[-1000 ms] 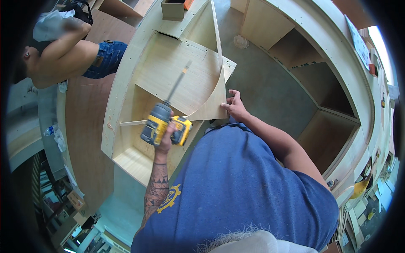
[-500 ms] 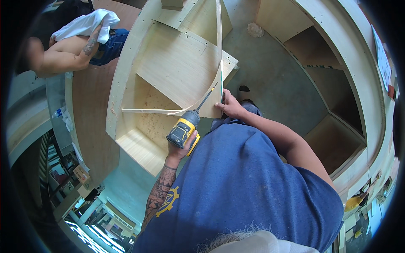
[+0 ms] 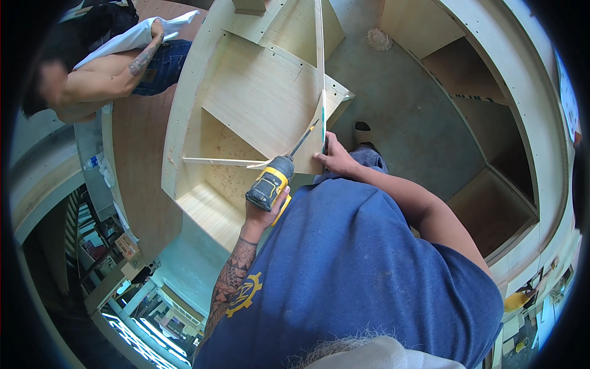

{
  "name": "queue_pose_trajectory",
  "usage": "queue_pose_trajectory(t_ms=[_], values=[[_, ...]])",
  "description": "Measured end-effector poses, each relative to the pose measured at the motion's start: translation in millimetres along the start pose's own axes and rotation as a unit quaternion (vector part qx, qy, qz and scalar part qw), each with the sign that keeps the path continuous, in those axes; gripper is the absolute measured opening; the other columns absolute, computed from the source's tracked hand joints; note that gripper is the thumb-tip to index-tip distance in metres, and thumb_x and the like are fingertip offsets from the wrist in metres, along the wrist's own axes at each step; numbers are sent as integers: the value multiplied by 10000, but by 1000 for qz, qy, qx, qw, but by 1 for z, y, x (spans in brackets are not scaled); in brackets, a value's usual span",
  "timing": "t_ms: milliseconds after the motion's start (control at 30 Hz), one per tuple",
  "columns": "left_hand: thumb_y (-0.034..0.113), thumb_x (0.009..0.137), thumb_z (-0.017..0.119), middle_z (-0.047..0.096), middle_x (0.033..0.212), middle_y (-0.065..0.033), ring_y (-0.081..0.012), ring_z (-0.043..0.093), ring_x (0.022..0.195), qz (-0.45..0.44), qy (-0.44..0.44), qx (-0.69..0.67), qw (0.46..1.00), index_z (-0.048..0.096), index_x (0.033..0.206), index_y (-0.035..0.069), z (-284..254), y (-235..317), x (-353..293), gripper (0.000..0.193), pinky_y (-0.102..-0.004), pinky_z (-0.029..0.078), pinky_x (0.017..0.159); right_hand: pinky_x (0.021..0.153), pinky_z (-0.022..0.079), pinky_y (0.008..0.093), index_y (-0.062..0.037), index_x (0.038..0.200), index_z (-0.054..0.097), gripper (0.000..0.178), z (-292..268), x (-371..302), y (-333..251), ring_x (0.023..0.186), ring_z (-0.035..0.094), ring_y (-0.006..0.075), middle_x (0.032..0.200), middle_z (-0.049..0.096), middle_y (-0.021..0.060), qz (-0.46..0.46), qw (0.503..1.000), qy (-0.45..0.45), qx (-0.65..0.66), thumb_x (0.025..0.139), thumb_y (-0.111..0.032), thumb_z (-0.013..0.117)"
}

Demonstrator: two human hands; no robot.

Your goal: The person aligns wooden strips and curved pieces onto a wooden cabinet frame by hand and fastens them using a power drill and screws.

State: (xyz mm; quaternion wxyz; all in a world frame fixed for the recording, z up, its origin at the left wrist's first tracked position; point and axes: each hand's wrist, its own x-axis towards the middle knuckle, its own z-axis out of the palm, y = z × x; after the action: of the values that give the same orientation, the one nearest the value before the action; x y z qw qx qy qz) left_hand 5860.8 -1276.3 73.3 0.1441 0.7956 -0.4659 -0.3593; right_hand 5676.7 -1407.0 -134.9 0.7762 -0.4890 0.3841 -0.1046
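My left hand [image 3: 263, 215] is wrapped round the grip of a yellow-and-black cordless drill [image 3: 271, 183]. The drill's long thin bit [image 3: 303, 138] slants up and away to the right, its tip close to the inner face of a curved plywood panel [image 3: 314, 132]. Whether the tip touches the wood I cannot tell. On the other side, my right hand [image 3: 338, 157] pinches the panel's near right edge, thumb on one face and fingers at the edge. The panel belongs to an open pale plywood cabinet [image 3: 246, 92] with divided compartments.
Wood shavings [image 3: 230, 144] lie in one compartment. A curved shelf unit [image 3: 522, 123] bends round on the right, past a grey floor [image 3: 412, 111]. At far left another person [image 3: 117, 77] holds white cloth beside a brown board [image 3: 138, 166]. One shoe [image 3: 362, 126] shows beyond my right hand.
The whole view has shifted slightly. My hands, the drill and the panel keep almost the same places relative to each other. The other person's arm and the white cloth have moved.
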Motion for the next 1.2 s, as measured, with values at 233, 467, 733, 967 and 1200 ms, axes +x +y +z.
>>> queue_pose_trajectory(t_ms=[233, 467, 733, 967, 1200], values=[[337, 964, 782, 784, 998, -149, -310, 770, 922, 12, -22, 63, 998, 754, 1063, 30, -14, 27, 4, 323, -420, 614, 816, 1138, 468, 438, 21, 1537, 271, 771, -1, -3, -6, 1328, 592, 339, 1391, 583, 269, 7, 1000, -2, -14, 959, -159, 749], [304, 964, 774, 723, 857, -85, -182, 720, 755, -89, -58, -9, 994, 722, 1124, 6, -33, 62, 20, 343, -355, 581, 721, 1109, 482, 445, -2, 1519, 321, 750, -3, -3, -4, 1294, 614, 350, 1355, 610, 263, 9, 1000, -16, 13, 944, -179, 769], [324, 974, 751, 747, 1224, -180, -330, 730, 1147, -150, -100, -16, 984, 695, 1280, 11, -52, 74, 40, 442, -431, 578, 988, 1057, 510, 472, -14, 1462, 397, 682, -5, -6, -10, 1205, 653, 391, 1293, 644, 274, 18, 1000, -9, 3, 925, -187, 778], [335, 972, 755, 757, 1199, -190, -329, 745, 1130, -68, -89, 30, 993, 692, 1274, 8, -55, 93, 50, 449, -435, 595, 964, 1015, 530, 471, -17, 1446, 409, 674, -3, -5, -8, 1153, 674, 383, 1228, 672, 257, 18, 1000, -3, -7, 915, -191, 784], [297, 971, 755, 781, 1144, -183, -316, 770, 1082, -49, -90, 38, 994, 710, 1236, 19, -55, 106, 62, 386, -426, 618, 930, 1063, 536, 431, -38, 1554, 362, 718, -1, -6, -7, 1222, 671, 300, 1333, 652, 209, 31, 999, -4, -24, 954, -110, 751]])
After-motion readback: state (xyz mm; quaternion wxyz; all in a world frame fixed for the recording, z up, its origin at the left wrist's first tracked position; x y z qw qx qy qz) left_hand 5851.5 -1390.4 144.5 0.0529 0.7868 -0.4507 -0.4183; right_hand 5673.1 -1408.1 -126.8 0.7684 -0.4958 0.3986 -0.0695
